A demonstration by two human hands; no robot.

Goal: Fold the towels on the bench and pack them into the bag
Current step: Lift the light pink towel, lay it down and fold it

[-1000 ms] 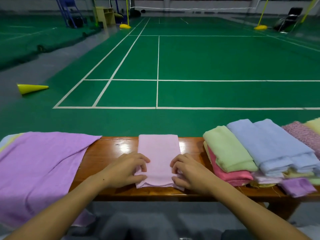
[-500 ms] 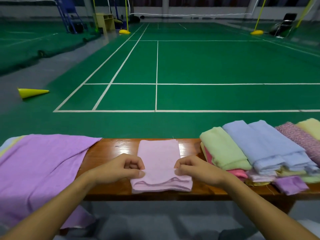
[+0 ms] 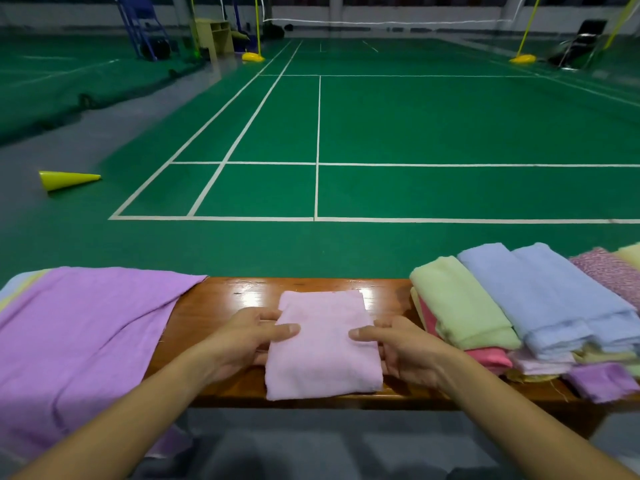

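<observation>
A folded pale pink towel [image 3: 323,344] lies in the middle of the wooden bench [image 3: 221,306]. My left hand [image 3: 247,341] grips its left edge, thumb on top and fingers tucked under. My right hand [image 3: 398,351] grips the right edge the same way. To the right sits a pile of folded towels: light green [image 3: 464,306], blue [image 3: 554,299], pink [image 3: 491,356] and purple [image 3: 602,379]. A large unfolded purple towel [image 3: 76,341] drapes over the bench's left end. No bag is in view.
Beyond the bench spreads a green badminton court with white lines. A yellow cone [image 3: 67,180] lies on its side at the left. Net posts with yellow bases [image 3: 252,57], a small cabinet [image 3: 214,36] and a chair [image 3: 578,43] stand far back.
The pink towel's near part has been folded over, making it shorter and thicker. Both hands have shifted from its near end to gripping its left and right sides.
</observation>
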